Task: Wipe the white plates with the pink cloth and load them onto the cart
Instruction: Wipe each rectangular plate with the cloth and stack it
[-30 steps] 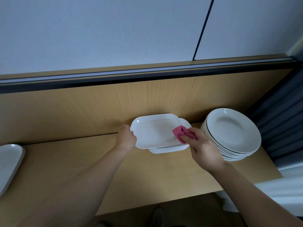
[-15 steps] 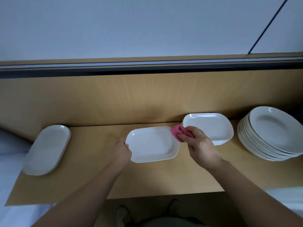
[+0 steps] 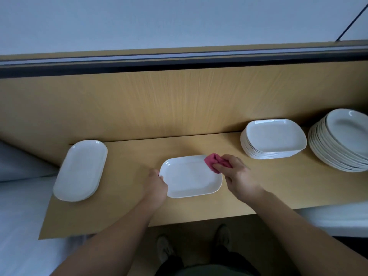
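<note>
One white rounded-rectangular plate (image 3: 191, 177) lies at the centre of the frame, over the light wooden counter (image 3: 278, 188); whether it rests on the wood or hangs just above it cannot be told. The crumpled pink cloth (image 3: 213, 160) sits on the plate's upper right corner, pinched between the thumb and curled fingers of the right hand (image 3: 240, 177). The left hand (image 3: 156, 186) grips the plate's left edge, fingers curled under it and thumb on the rim.

A second ago this plate hung directly over the stack of white rounded-rectangular plates (image 3: 273, 139). Half a second ago it was just left of that stack. Now a clear strip of counter separates them, and the stack stands in the right of the frame. The cloth has kept to the same corner of the plate throughout.

Further right, a stack of white round plates (image 3: 342, 142) leans at the frame's edge, beside the rectangular stack. At the left, a few white oval platters (image 3: 80, 170) lie stacked near the counter's end, well apart from the held plate. A wooden back panel (image 3: 179, 104) rises behind the counter. Two shoes (image 3: 165, 250) show on the floor at the bottom.
</note>
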The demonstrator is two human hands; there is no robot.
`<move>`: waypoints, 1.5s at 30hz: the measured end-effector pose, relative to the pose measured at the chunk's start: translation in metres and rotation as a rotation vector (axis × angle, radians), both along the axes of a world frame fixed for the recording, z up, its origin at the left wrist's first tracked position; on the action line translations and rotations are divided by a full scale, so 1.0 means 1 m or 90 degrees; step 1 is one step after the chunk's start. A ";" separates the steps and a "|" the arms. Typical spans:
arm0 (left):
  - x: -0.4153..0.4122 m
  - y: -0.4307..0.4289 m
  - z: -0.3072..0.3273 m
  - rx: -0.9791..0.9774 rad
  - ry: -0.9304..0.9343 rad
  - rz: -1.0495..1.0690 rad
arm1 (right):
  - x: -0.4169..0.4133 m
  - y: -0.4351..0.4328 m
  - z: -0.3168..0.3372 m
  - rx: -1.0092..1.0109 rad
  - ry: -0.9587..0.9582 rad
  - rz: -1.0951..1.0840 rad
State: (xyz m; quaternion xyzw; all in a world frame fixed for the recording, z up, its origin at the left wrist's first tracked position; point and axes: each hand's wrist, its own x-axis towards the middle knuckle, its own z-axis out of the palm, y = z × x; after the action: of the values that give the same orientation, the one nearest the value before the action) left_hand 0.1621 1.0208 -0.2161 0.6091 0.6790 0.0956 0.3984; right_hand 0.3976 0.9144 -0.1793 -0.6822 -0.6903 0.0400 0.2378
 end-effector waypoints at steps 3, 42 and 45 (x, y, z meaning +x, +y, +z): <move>-0.005 0.001 -0.006 -0.011 0.013 -0.022 | -0.012 0.002 -0.006 -0.013 -0.015 -0.003; -0.021 0.031 0.007 -0.092 -0.061 -0.203 | -0.107 0.048 -0.058 -0.393 -0.178 0.249; -0.015 0.029 0.017 -0.067 -0.038 -0.204 | -0.102 0.038 -0.059 -0.367 -0.157 0.284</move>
State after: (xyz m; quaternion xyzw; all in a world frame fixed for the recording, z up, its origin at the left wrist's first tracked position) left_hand 0.1468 1.0495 -0.1989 0.6851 0.5650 0.0129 0.4596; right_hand 0.2956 0.9521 -0.2384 -0.5538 -0.8055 0.2013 -0.0632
